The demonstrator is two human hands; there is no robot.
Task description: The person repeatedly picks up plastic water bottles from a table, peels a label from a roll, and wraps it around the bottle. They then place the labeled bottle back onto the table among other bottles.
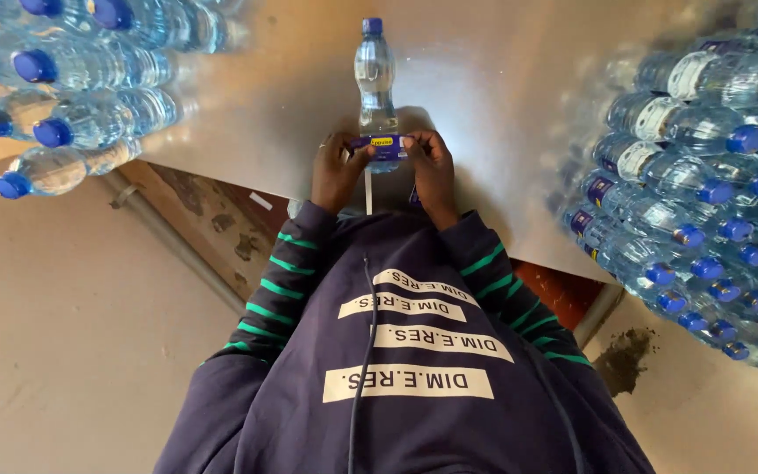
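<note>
On the grey metal table (502, 105), between stacks of blue-capped bottles (704, 175), a clear plastic water bottle (375, 79) stands with its cap pointing away. Left hand (337, 171) and right hand (432, 171) pinch its blue-and-yellow label (385, 143).

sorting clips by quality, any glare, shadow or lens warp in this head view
Head view: bright glare on the metal table right of the upright bottle; dark shadow under both hands, left hand, right hand; wide-angle warp fans the stacked bottles outward, edges soft.

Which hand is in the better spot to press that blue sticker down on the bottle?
Probably the right hand: its fingers lie over the label on the bottle. The left hand pinches only the label's other end, so it's close.
</note>
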